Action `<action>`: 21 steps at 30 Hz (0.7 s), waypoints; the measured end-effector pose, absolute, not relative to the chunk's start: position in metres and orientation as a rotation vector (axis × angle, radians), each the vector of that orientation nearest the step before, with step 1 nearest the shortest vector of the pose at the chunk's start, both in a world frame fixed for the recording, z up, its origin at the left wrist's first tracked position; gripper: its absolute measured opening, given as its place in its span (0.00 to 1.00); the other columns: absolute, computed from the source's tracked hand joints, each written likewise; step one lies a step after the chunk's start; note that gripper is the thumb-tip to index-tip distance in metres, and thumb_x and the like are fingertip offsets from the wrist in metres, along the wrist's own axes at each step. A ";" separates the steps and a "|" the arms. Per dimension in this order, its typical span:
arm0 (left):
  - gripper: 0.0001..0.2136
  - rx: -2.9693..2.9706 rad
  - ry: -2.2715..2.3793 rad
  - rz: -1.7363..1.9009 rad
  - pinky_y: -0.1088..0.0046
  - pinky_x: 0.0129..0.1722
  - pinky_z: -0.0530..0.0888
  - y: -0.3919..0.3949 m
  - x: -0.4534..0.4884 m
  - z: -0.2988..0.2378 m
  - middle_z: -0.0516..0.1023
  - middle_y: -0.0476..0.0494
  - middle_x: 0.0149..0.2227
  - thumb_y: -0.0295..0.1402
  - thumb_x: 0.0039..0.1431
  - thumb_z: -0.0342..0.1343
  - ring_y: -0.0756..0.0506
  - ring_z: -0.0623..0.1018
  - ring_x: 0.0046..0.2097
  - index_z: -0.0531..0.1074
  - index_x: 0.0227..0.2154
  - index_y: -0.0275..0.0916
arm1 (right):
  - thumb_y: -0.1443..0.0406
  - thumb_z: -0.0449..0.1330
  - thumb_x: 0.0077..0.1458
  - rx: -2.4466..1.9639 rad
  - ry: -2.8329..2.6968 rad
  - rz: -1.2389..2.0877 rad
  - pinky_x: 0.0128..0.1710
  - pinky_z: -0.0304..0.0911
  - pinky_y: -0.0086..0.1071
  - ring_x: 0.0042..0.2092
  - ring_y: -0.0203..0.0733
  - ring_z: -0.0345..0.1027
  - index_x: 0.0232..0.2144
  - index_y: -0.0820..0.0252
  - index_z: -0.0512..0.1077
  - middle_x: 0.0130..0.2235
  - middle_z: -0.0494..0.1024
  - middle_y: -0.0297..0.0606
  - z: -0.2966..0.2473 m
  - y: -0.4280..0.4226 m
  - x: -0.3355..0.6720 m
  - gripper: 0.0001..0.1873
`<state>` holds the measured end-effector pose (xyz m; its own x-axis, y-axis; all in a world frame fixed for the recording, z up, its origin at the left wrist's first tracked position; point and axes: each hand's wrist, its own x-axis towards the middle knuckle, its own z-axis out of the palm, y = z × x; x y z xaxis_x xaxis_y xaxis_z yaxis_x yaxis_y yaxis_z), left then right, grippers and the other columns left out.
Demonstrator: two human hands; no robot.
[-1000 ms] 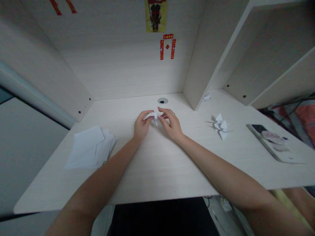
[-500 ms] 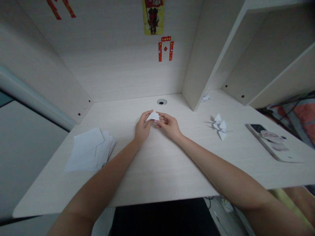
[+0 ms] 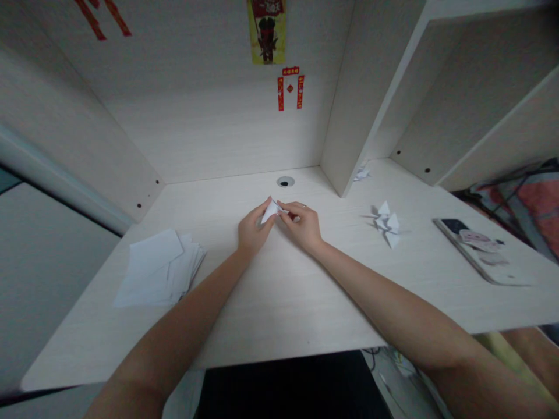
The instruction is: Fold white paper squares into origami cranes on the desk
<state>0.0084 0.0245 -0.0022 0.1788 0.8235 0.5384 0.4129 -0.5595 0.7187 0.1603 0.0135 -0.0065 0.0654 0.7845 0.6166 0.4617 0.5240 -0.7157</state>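
A small folded white paper (image 3: 271,209) is held just above the middle of the pale wooden desk (image 3: 279,302). My left hand (image 3: 252,228) pinches its left side with thumb and fingers. On the paper's right side my right hand (image 3: 302,224), with a ring on one finger, pinches it too. The two hands nearly touch each other. Most of the paper is hidden by my fingers.
A stack of white paper sheets (image 3: 158,269) lies at the left. Folded white paper figures (image 3: 386,222) stand at the right, another small one (image 3: 360,173) by the shelf divider. A phone (image 3: 477,249) lies far right. A cable hole (image 3: 285,182) sits behind my hands.
My hands have drawn closer together around the folded paper, and it has turned more upright and narrower between my fingers. The view has shifted slightly.
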 end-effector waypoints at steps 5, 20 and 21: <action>0.20 2.034 1.227 1.360 0.63 0.55 0.68 0.027 0.007 -0.005 0.71 0.45 0.54 0.36 0.57 0.54 0.43 0.72 0.54 0.67 0.53 0.44 | 0.62 0.56 0.56 -1.064 -1.641 0.335 0.33 0.64 0.31 0.31 0.36 0.67 0.47 0.53 0.73 0.36 0.77 0.37 -0.009 0.015 0.160 0.16; 0.20 2.153 1.382 1.298 0.68 0.38 0.75 0.024 0.006 -0.004 0.76 0.45 0.49 0.39 0.58 0.52 0.44 0.79 0.39 0.67 0.54 0.47 | 0.61 0.53 0.58 -1.149 -1.684 0.274 0.33 0.64 0.29 0.31 0.37 0.67 0.50 0.57 0.70 0.34 0.75 0.37 -0.005 0.011 0.159 0.18; 0.20 2.172 1.387 1.288 0.68 0.39 0.75 0.024 0.006 -0.003 0.76 0.45 0.49 0.39 0.59 0.52 0.43 0.79 0.39 0.67 0.54 0.47 | 0.61 0.52 0.58 -1.162 -1.676 0.271 0.33 0.64 0.29 0.31 0.37 0.67 0.49 0.57 0.71 0.34 0.75 0.37 -0.005 0.011 0.159 0.18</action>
